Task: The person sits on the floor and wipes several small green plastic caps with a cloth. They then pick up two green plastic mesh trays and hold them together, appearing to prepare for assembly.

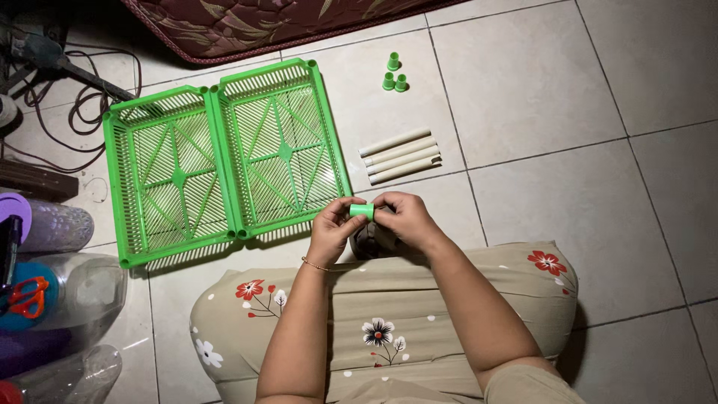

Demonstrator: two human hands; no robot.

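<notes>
Both hands' fingers, left hand and right hand, clamp a small green cap; green trays lie just beyond.

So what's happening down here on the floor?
A person sits on the tiled floor, holding a small green plastic cap between the left hand and right hand. Ahead lie two green trays side by side, four cream tubes in a row, and three more green caps beyond them.
</notes>
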